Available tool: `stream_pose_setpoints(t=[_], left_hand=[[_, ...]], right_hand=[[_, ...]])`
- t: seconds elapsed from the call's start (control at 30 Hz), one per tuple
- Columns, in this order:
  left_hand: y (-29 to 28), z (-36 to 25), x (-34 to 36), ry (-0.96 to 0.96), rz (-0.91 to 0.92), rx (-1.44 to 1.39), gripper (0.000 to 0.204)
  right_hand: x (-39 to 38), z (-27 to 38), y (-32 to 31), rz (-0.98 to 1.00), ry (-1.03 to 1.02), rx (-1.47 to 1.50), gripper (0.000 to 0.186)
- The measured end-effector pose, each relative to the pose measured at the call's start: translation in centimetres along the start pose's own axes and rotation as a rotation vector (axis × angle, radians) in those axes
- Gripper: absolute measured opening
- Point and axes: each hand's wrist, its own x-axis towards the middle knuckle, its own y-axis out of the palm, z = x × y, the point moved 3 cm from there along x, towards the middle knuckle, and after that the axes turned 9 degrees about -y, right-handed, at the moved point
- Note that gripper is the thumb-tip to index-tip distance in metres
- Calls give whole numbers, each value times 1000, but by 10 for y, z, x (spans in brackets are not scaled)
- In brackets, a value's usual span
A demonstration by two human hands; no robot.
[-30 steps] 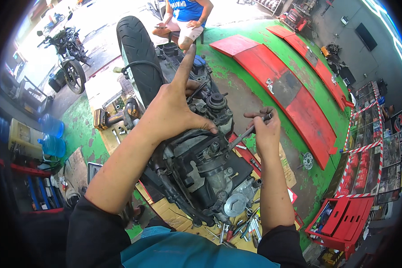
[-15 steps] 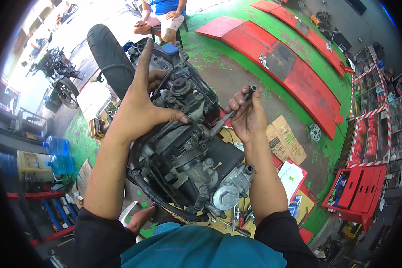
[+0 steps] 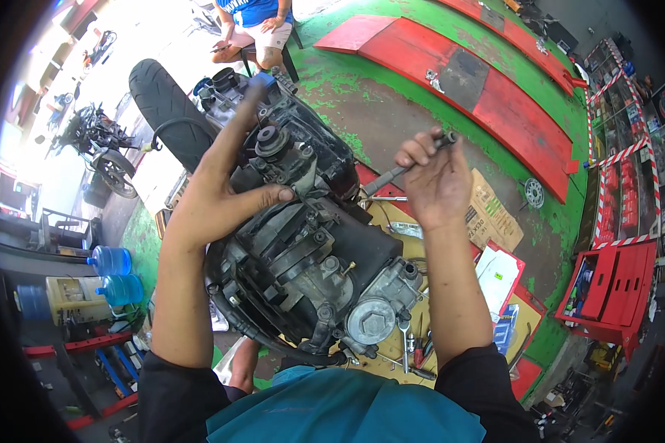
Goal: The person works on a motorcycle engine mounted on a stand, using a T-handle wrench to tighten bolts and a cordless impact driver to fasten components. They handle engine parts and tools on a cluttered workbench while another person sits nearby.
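A grimy motorcycle engine [image 3: 325,244], with black hoses and a rear tyre [image 3: 166,111] at its far end, fills the middle. My left hand [image 3: 218,199] is over its left side, index finger stretched forward and thumb spread across the top; the other fingers are partly hidden. Near that thumb is a round black cap [image 3: 271,140]. My right hand [image 3: 440,181], to the right of the engine, is closed around a slim metal bar with a socket-like end [image 3: 395,176]. The bar slants down toward the engine's right edge; whether its lower tip touches anything, I cannot tell.
Loose hand tools [image 3: 417,347] and a red clipboard with paper [image 3: 499,277] lie on the yellowish surface beneath. Flattened cardboard [image 3: 491,214] is at right, a red tool cabinet [image 3: 606,288] beyond. A red ramp [image 3: 451,88] crosses the green floor. Ahead sits a person [image 3: 255,29].
My right hand has moved to the right with the metal bar, drawing it away from the engine's top. My left hand stays over the engine, its index finger tipping slightly. The view has shifted a little.
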Motion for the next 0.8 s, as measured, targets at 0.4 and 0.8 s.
stream_pose_setpoints(t=[0.4, 0.8], left_hand=[[-1, -7, 4, 40, 52, 89, 89], [3, -5, 2, -111, 74, -2, 86]], right_hand=[[-20, -22, 13, 610, 279, -1087, 27], [-15, -36, 10, 822, 176, -989, 19]])
